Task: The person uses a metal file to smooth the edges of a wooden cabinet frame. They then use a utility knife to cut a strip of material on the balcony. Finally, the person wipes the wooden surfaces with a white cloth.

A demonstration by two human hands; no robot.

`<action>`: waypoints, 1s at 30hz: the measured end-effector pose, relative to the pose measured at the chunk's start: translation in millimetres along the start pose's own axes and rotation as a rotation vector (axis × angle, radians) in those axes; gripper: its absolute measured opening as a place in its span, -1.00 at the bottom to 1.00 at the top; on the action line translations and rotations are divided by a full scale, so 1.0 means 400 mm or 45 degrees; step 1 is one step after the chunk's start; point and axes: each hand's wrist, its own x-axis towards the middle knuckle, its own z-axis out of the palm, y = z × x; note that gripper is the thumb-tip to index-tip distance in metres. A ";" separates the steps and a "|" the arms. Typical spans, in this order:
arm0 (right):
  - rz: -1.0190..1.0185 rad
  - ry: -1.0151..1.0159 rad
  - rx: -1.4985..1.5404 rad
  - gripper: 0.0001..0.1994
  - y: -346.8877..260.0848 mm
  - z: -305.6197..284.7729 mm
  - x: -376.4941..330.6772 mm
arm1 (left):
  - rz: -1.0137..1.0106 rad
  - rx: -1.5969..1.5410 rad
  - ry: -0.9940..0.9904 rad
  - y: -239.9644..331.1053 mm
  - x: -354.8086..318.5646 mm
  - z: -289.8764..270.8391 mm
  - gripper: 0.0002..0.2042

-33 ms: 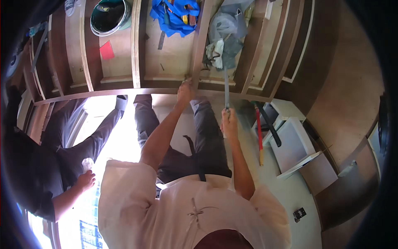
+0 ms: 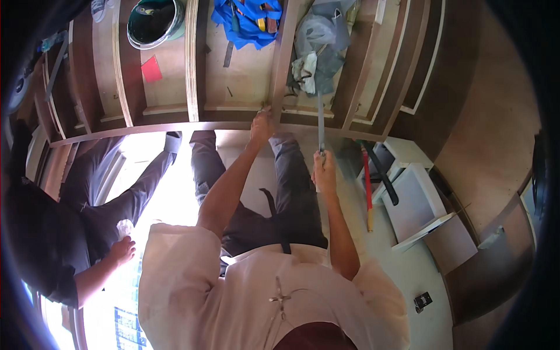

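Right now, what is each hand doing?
Left hand: pressed against the wooden frame; open or closed cannot be told.
Right hand: closed around a long metal tool.

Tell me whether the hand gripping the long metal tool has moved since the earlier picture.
No. The right hand sits at the same spot below the curved wooden frame, gripping the long metal tool as before.
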 end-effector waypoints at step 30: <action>-0.545 -0.477 -1.591 -0.41 -0.195 0.232 0.149 | -0.084 -0.170 0.213 -0.156 -0.133 -0.479 -0.55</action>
